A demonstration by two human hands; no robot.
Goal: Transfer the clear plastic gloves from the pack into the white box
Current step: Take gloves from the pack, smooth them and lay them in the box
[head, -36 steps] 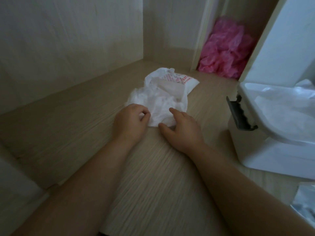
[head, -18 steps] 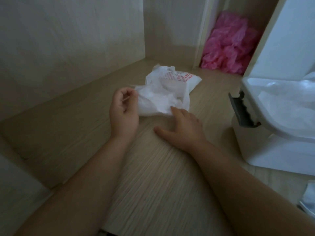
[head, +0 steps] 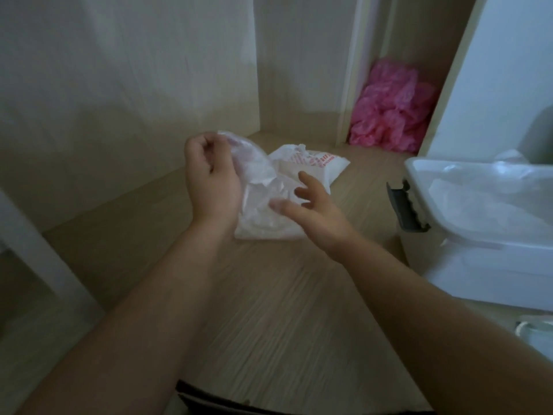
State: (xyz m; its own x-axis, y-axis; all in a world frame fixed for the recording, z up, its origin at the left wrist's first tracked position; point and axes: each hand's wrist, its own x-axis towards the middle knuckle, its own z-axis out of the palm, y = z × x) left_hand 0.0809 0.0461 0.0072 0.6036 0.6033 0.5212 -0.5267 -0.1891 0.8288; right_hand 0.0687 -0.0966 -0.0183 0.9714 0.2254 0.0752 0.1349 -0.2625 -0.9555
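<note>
On the wooden shelf (head: 269,295): one printed white pack (head: 324,163), one white plastic box (head: 478,265). Left hand (head: 209,181), now raised, pinches clear plastic gloves (head: 254,166); right hand (head: 317,211) spread.

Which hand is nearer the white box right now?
Right. The right hand, open over the pack, is on the side toward the white box; the left hand is beyond it, gripping a clear glove.

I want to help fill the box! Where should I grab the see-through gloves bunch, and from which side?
Probably the loose lower part of the clear gloves, from the right. The left hand grips the top end, and the rest trails down limp and crumpled. The right hand is open beside it, and the white box stands on that side.
</note>
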